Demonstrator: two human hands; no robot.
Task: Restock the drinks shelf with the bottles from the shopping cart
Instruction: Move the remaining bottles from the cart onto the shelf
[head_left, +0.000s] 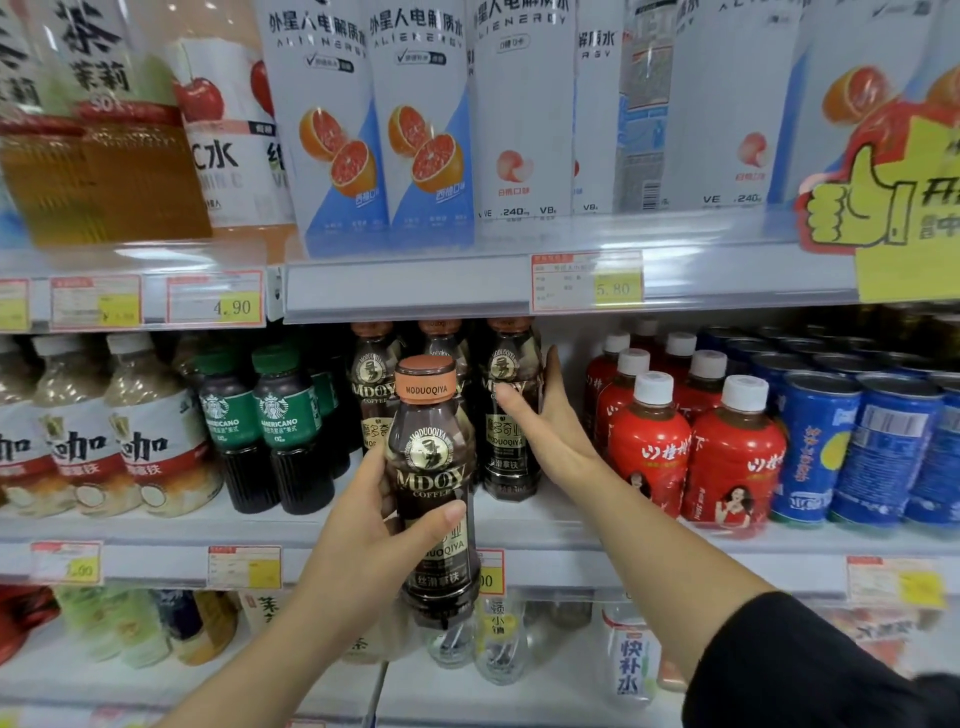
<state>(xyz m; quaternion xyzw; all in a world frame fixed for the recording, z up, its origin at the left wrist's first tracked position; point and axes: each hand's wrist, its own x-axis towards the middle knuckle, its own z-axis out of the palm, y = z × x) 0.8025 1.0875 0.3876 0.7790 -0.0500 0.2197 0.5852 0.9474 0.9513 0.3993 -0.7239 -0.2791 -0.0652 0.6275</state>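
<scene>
My left hand (376, 525) grips a dark MDOY coffee bottle (434, 467) with an orange-brown cap, held upright in front of the middle shelf (311, 525). On that shelf behind it stand more of the same coffee bottles, one at the left (371, 389) and one at the right (511, 410). My right hand (545, 421) is wrapped around the right-hand bottle, thumb across its front label and fingers behind its right side. The shopping cart is out of view.
Green-label Starbucks bottles (275, 431) stand left of the coffee row and red-label bottles (691, 447) right of it, then blue cans (852, 447). Tall white cartons (415, 119) fill the upper shelf. Price tags line the rails. A lower shelf (519, 691) holds more drinks.
</scene>
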